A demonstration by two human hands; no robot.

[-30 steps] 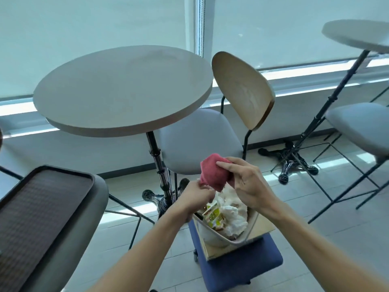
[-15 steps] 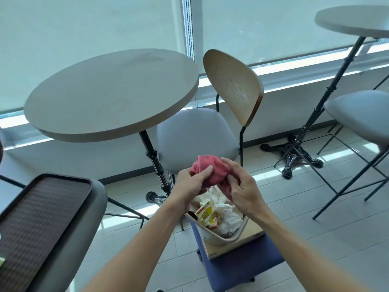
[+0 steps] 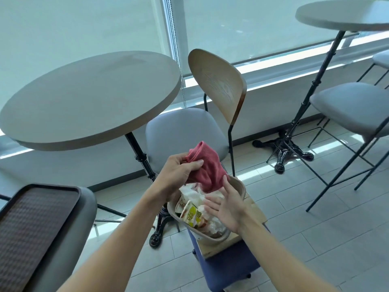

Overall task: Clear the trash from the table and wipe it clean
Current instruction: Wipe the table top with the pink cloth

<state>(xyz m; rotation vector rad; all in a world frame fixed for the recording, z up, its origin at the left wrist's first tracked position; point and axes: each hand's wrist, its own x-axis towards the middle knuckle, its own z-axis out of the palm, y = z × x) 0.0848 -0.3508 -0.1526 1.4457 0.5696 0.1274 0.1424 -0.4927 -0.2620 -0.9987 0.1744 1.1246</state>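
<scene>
Left hand grips the crumpled red microfibre cloth at its upper end, thumb and fingers curled round the bunch. Right hand is flat, fingers straight, palm just under the cloth's hanging lower edge; whether it actually touches the fabric I can't tell. Hands sit close together, not clasped. Cloth hangs in the air right above the beige oval plastic waste bin, which is stuffed with white crumpled paper and a lemon-print carton. Bin sits on a wooden board on a blue upholstered stool. Cloth's long axis runs roughly top-left to bottom-right, free end pointing down into the bin. Judgement: trash is binned and the cloth is being readied for the wipe. To do it well, fold it into a flat pad so it contacts evenly, and keep the loose end out of the rubbish. The round grey-beige pedestal table up left looks bare on top. Grey-seated chair with a curved wooden back is between table and bin; dark brown textured plastic tray rests on a seat at far left.
</scene>
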